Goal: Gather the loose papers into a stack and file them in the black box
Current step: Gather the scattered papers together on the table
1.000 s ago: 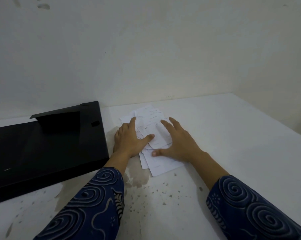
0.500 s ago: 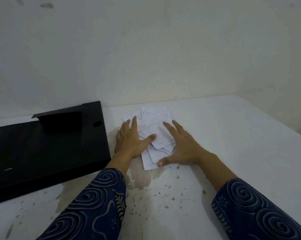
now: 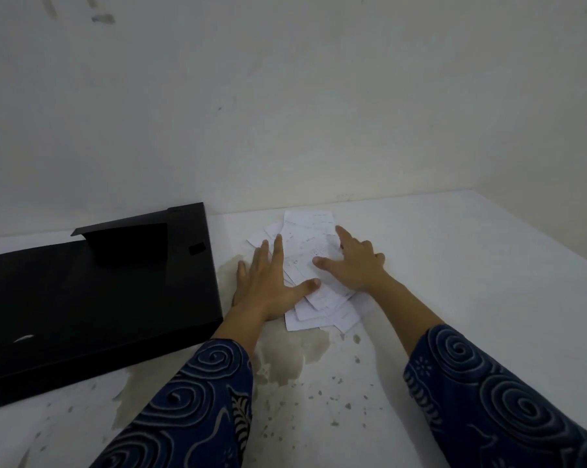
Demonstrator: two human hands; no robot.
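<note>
A white table [image 3: 454, 298], stained and speckled along its near part, carries everything. The black box [image 3: 99, 298] is the landmark: it lies open and flat at the table's left, its flap raised at the far end. Just right of the box sit the loose papers [image 3: 315, 241], overlapped into a rough, fanned pile, not yet square. The left hand [image 3: 268, 282] lies flat on the pile's box-side edge, fingers spread, thumb out across the sheets. The right hand [image 3: 356, 265] presses the side away from the box, fingers splayed. To gather well, I judge both palms should sweep inward together, then tap the edges even before lifting towards the box.
</note>
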